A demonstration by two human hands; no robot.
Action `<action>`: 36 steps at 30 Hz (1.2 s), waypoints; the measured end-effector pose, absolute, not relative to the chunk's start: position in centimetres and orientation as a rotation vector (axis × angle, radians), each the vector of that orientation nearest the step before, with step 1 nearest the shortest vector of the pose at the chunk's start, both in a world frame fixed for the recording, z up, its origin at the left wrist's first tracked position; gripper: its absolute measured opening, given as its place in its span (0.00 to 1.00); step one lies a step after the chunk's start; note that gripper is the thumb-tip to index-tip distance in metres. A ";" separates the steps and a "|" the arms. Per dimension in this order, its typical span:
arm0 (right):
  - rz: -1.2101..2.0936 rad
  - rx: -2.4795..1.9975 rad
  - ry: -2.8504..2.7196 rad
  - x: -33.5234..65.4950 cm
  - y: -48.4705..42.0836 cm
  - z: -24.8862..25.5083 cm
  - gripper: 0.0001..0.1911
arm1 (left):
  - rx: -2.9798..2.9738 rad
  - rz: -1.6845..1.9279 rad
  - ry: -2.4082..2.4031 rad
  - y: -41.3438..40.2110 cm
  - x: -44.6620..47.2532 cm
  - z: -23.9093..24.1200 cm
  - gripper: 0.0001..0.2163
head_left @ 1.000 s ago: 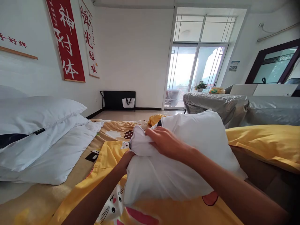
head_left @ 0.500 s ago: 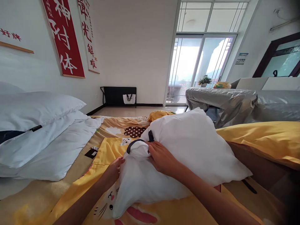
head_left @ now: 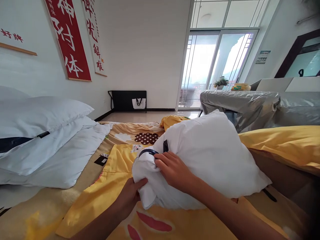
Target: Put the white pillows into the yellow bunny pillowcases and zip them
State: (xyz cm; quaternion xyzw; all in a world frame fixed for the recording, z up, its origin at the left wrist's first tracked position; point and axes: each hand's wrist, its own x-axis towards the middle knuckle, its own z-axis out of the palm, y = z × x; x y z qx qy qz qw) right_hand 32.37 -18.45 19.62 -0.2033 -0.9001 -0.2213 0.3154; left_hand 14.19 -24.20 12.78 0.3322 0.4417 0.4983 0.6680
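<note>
Near the bed's (head_left: 82,200) middle, both hands, left hand (head_left: 130,196) and right hand (head_left: 173,170), pinch the white pillowcase (head_left: 146,166) bunched at the pillow's (head_left: 212,160) end, where a loose grip might let it slip off.

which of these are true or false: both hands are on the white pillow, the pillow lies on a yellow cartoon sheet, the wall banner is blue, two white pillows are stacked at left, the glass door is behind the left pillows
1. Both the left hand and right hand grip the white pillow: true.
2. The pillow lies on a yellow cartoon sheet: true.
3. The wall banner is blue: false, it is red with white characters.
4. Two white pillows are stacked at left: true.
5. The glass door is behind the left pillows: false, it is at the far end, right of centre.
</note>
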 end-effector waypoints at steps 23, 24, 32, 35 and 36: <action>-0.693 -0.509 -2.213 32.5 -19.3 13.7 0.12 | 2.850 1.237 1.244 -21.6 12.4 13.8 0.29; -0.651 -0.540 -2.223 32.7 -19.3 14.1 0.13 | 2.859 1.211 1.204 -20.5 12.8 13.8 0.24; 0.347 -0.709 -2.757 36.3 -16.6 27.5 0.18 | 3.137 1.269 0.676 -19.5 14.9 14.1 0.14; -0.173 -0.826 -2.635 35.5 -13.9 29.5 0.22 | 3.228 1.239 0.693 -20.7 14.5 13.3 0.12; -0.321 -0.871 -2.639 35.3 -13.2 29.2 0.22 | 3.233 1.230 0.696 -20.8 14.1 13.1 0.12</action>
